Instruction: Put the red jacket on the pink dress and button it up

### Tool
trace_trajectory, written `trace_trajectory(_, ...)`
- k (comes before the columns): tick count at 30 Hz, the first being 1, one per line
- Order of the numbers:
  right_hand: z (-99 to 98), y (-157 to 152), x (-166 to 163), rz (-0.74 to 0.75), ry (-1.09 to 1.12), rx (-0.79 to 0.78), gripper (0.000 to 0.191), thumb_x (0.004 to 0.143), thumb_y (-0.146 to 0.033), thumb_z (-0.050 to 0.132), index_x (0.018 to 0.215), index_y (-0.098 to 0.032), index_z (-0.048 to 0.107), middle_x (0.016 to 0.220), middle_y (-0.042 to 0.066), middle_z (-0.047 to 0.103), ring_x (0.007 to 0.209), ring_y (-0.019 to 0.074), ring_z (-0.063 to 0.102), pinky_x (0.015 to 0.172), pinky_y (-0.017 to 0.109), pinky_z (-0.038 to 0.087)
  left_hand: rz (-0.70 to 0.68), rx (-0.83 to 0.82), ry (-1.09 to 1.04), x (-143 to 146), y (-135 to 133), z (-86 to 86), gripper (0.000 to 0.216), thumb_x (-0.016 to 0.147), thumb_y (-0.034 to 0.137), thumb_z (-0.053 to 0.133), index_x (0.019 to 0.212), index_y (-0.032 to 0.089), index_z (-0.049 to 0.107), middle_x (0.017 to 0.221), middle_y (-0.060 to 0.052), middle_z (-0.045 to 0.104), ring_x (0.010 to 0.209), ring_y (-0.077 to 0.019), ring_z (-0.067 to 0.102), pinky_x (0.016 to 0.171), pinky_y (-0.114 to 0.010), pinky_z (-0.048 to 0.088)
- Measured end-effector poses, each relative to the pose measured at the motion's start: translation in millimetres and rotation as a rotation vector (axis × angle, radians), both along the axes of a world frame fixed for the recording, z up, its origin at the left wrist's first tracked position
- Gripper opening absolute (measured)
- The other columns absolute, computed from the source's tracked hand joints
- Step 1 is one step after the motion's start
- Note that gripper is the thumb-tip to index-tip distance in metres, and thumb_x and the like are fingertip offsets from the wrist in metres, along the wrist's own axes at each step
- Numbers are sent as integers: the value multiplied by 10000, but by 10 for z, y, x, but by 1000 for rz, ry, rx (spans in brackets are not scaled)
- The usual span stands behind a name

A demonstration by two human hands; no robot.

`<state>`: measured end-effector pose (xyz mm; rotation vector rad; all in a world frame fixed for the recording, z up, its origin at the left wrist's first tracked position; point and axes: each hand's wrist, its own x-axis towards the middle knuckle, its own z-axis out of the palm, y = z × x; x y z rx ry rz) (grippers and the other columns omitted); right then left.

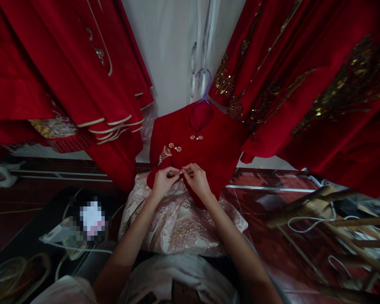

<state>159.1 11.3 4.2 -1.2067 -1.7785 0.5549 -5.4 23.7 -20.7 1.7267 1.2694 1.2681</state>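
Note:
A red garment (223, 147) with a round neckline hangs in front of me on a purple hanger (205, 89). One beaded, flower-shaped button fastening (196, 138) shows below its neckline, and a beaded tassel ornament (167, 151) sits at its left chest. My left hand (164, 180) and my right hand (196, 179) meet at the garment's front, lower down. Both pinch a small beaded button between thumb and fingers; its exact shape is partly hidden by the fingertips. Beneath my forearms, a pale pink brocade cloth (177, 228) with gold pattern covers my lap.
Red garments with pale piping (114, 97) hang at the left, and gold-sequined red garments (323, 97) hang at the right. A dark tabletop (28, 240) holding cables and a blurred-out object is at lower left. A bamboo rack (307, 207) with cords stands at lower right.

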Motion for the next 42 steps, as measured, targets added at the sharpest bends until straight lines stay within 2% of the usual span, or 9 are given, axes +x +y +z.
trace_trajectory(2,50,15,55,25,-10,-23,117,871,-210,550,938,-186,644,889,52,646,750,127,641,717,246,533,-7,34,19,-10,2,3,157,744,215,659,896,182,682,859,-38,732,768,-159,691,771,-315,565)
trace_trajectory(5,201,24,189,18,6,-22,156,882,-238,538,975,-194,654,923,54,670,734,120,648,710,246,538,90,106,27,-28,-11,35,224,761,215,654,982,179,644,891,-46,703,803,-152,669,785,-311,548)
trace_trajectory(8,406,-6,326,-21,61,-3,197,902,-290,512,1006,-196,651,973,61,681,747,126,661,694,248,546,162,171,47,-54,-45,94,160,802,260,636,943,186,640,881,-42,682,807,-148,648,770,-300,532)
trace_trajectory(14,657,-125,387,-6,150,-14,234,905,-359,513,1009,-198,647,941,56,696,732,138,672,628,241,551,43,183,203,-31,-104,149,132,797,289,664,898,203,660,895,-47,675,824,-168,633,793,-320,516)
trace_trajectory(29,570,-101,337,48,123,-52,202,889,-335,520,985,-205,642,825,28,696,688,128,665,622,237,540,137,130,5,66,-101,102,172,783,358,677,786,193,625,774,-8,678,738,-142,641,742,-276,514)
trace_trajectory(33,570,-93,347,56,127,-53,202,892,-333,517,988,-205,641,831,29,697,693,127,666,628,238,539,55,136,58,38,-49,132,175,776,339,685,865,202,622,806,-6,665,752,-137,631,748,-273,508)
trace_trajectory(36,580,-93,359,54,125,-49,206,892,-340,516,985,-206,641,837,30,698,697,129,665,632,242,541,33,191,79,-53,135,227,317,725,339,736,964,201,581,827,-9,633,744,-136,613,730,-272,510)
trace_trajectory(38,588,-97,368,54,126,-44,207,893,-345,513,978,-207,642,826,28,696,696,131,664,630,244,542,64,256,150,-149,310,341,268,772,323,688,982,200,576,877,-26,620,773,-142,599,760,-289,503)
trace_trajectory(42,586,-99,379,56,126,-46,205,891,-346,513,970,-210,645,790,22,689,682,131,659,622,244,542,78,387,487,-342,638,599,223,841,289,602,1050,218,632,945,-55,577,889,-193,550,878,-371,451)
